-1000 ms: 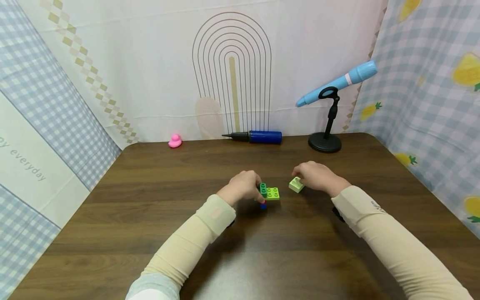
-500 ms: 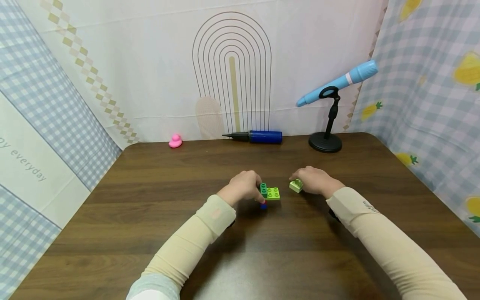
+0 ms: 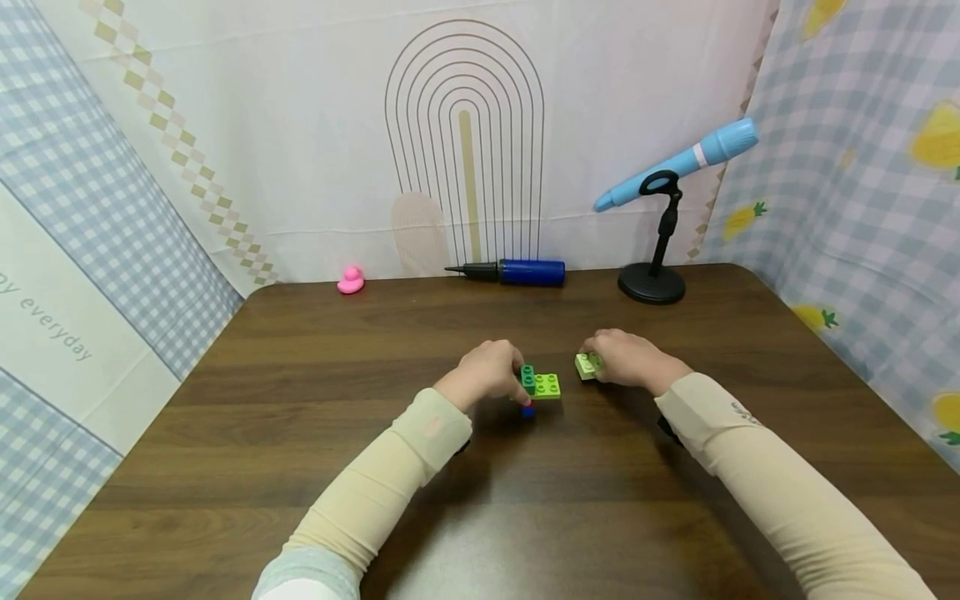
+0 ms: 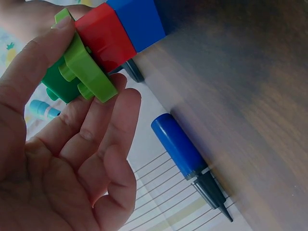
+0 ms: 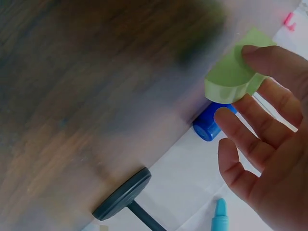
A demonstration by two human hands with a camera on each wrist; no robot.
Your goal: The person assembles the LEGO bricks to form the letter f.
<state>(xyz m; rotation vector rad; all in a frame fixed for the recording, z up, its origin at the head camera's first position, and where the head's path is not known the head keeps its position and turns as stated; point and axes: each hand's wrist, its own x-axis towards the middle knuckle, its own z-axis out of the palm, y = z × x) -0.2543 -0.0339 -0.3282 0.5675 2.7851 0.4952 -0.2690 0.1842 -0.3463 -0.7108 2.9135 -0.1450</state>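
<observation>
My left hand (image 3: 486, 371) pinches a small stack of toy building bricks between thumb and fingers. The stack joins a dark green brick (image 3: 528, 379) and a lime green brick (image 3: 548, 386) with a red brick (image 4: 106, 38) and a blue brick (image 4: 138, 21) below them. To the right, my right hand (image 3: 632, 358) pinches a pale green brick (image 3: 584, 367), apart from the stack. In the right wrist view this pale brick (image 5: 231, 74) shows a curved end, with the thumb on its flat underside and fingers on the opposite side. Part of it is covered by the fingers.
Along the back edge of the wooden table (image 3: 337, 467) are a pink toy duck (image 3: 351, 281), a blue hand pump (image 3: 531, 272) and a black stand (image 3: 651, 284) bearing a light blue toy microphone (image 3: 682, 162). Patterned cloth (image 3: 315, 142) hangs behind and beside the table.
My right hand has shifted slightly left and toward me, and the pale green brick has turned in its fingers. The left hand and its stack have stayed in place.
</observation>
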